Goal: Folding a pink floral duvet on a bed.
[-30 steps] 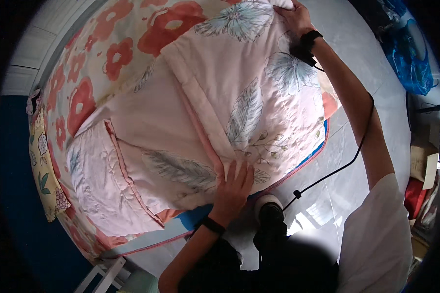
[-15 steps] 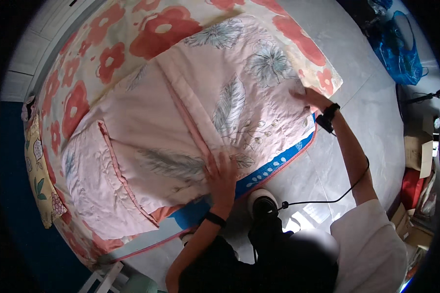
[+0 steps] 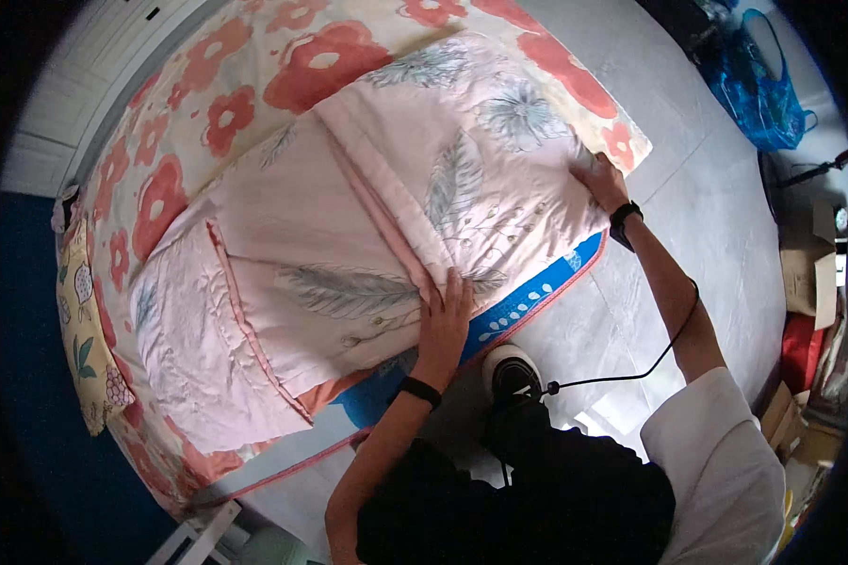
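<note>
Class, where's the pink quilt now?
In the head view's middle, the pink quilt lies over the flowered sheet, touching the left hand and right hand.

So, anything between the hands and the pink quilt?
Nothing visible: the left hand touches the pink quilt by its diagonal fold, the right hand its edge. The black cable hangs clear of the quilt.

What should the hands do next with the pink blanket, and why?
I'd have the right hand gently smooth the pink blanket's right end. The hand is already at that edge, where the cloth looks a bit creased, and the left hand is by the lower end of the folded band, so it could perhaps steady it.
</note>
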A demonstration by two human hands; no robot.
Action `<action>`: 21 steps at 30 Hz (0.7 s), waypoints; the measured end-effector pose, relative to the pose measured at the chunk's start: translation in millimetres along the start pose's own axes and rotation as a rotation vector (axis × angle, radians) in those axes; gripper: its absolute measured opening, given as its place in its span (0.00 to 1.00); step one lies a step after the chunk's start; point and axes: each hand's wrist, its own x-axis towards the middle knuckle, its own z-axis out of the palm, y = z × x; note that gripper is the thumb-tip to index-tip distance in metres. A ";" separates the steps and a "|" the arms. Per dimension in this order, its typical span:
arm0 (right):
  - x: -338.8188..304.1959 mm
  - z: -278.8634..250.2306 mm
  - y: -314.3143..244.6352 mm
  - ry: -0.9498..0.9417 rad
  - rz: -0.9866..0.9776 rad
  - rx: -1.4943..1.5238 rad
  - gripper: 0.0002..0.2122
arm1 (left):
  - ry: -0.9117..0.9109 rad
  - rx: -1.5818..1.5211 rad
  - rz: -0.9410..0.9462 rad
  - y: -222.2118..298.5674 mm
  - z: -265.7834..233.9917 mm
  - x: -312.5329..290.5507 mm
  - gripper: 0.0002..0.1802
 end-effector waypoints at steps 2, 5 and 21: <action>-23.8 27.8 8.3 0.004 0.088 0.035 0.31 | -0.089 -0.201 0.049 -15.1 -22.9 -17.9 0.28; -39.8 23.3 31.6 0.273 -0.051 -0.464 0.30 | 0.048 -0.547 -0.150 -48.9 -58.0 -54.0 0.32; -210.4 226.5 -509.1 -1.159 0.003 0.658 0.31 | 0.087 -0.001 -1.107 -246.0 -48.1 -322.4 0.39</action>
